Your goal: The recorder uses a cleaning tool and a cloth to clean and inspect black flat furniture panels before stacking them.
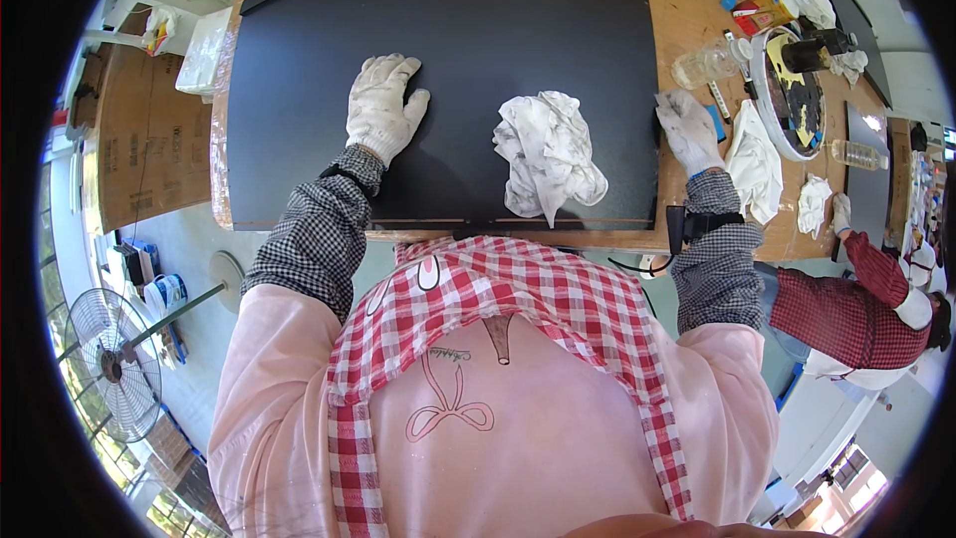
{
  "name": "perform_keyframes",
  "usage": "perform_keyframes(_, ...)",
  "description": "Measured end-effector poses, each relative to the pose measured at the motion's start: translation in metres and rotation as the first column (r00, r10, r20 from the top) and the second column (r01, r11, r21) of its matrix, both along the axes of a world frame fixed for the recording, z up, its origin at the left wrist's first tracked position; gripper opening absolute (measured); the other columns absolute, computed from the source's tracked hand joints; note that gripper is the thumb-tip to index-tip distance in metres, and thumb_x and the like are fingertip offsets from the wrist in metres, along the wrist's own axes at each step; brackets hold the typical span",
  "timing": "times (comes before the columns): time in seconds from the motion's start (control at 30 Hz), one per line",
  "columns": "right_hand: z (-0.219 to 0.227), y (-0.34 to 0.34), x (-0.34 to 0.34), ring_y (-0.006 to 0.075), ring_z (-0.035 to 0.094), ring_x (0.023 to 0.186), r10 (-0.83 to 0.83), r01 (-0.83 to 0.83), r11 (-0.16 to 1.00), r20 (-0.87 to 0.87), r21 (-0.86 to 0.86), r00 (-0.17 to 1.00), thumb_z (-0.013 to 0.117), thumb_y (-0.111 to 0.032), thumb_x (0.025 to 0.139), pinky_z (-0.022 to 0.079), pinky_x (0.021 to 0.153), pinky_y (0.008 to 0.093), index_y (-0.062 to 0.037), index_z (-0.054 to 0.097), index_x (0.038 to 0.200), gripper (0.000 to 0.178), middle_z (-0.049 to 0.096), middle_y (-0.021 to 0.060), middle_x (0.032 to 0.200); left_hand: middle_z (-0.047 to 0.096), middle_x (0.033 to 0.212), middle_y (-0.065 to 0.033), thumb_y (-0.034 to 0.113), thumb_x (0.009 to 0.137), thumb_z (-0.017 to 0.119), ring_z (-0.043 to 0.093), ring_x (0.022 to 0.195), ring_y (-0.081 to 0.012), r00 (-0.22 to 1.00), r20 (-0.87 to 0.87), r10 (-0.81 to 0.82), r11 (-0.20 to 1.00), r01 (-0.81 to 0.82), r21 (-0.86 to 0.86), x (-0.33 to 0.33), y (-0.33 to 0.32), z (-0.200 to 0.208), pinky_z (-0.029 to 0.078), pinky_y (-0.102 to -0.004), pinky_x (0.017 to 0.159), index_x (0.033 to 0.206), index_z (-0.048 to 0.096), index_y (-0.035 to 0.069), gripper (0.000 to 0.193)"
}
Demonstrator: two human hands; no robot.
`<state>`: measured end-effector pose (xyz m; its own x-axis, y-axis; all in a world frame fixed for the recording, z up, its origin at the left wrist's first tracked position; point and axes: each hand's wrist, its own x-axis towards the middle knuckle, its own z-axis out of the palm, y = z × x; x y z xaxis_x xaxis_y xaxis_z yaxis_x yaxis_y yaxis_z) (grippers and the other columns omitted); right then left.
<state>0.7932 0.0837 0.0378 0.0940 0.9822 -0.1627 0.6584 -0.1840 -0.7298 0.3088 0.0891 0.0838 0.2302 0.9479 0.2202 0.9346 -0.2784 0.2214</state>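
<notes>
A large black panel [448, 60] lies on the table before me, with a raised strip along its far edge. My left hand [386, 108], in a white knit glove, rests on the panel's left half with its fingers stretched out and nothing in them. At the right edge of the panel is my right hand [689, 132], gloved too, its fingers bent together against that edge; their undersides are hidden. Between the hands, a crumpled white cloth [551, 154] with grey smudges sits on the panel.
Right of the panel, the wooden table [687, 15] bears a clear bottle [703, 67], a round white-rimmed container [759, 90], a white rag [754, 164] and a red-yellow can [765, 12]. A co-worker [846, 314] stands at far right. A fan [112, 364] is at left.
</notes>
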Motion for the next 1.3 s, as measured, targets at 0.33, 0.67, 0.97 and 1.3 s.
perform_keyframes(0.33,0.046,-0.002,-0.025,0.0248,0.068,0.099,0.010,0.003,0.996,0.153,-0.086,0.988,0.060,-0.021,0.098,0.050,0.088,0.0328,0.0015,0.066,0.115,0.029,0.072,0.0177,0.104,0.062,0.134,-0.0138,0.025,0.086,0.071,0.050,0.134,-0.0316,1.000,0.013,0.015,1.000,-0.014,-0.020,0.001,-0.004,0.004,0.035,-0.0445,0.119,0.125,0.066,0.007,0.044)
perform_keyframes(0.67,0.044,0.005,-0.023,0.0254,0.068,0.096,0.027,-0.001,0.995,0.254,-0.101,0.967,0.060,-0.025,0.098,0.050,0.088,0.0336,0.0015,0.066,0.117,0.033,0.071,0.0180,0.101,0.062,0.134,-0.0143,0.025,0.085,0.072,0.051,0.133,-0.0322,1.000,0.020,0.006,1.000,-0.007,0.005,-0.001,-0.002,0.001,0.035,-0.0448,0.119,0.124,0.066,0.006,0.044)
perform_keyframes(0.97,0.015,0.008,0.002,0.0257,0.067,0.095,0.099,-0.093,0.994,0.089,-0.064,0.991,0.060,-0.025,0.099,0.050,0.087,0.0336,0.0019,0.066,0.115,0.032,0.072,0.0165,0.100,0.062,0.134,-0.0142,0.026,0.085,0.071,0.051,0.133,-0.0323,1.000,0.014,-0.007,1.000,0.007,0.019,-0.001,0.000,-0.001,0.036,-0.0446,0.118,0.125,0.066,0.007,0.045)
perform_keyframes(1.3,0.038,0.007,-0.007,0.0268,0.067,0.095,0.123,-0.107,0.984,0.112,-0.143,0.986,0.060,-0.026,0.098,0.050,0.087,0.0335,0.0008,0.066,0.113,0.031,0.072,0.0163,0.100,0.062,0.134,-0.0138,0.026,0.085,0.071,0.051,0.133,-0.0324,1.000,0.022,0.010,1.000,-0.010,-0.008,-0.001,-0.001,0.003,0.035,-0.0443,0.118,0.124,0.066,0.006,0.044)
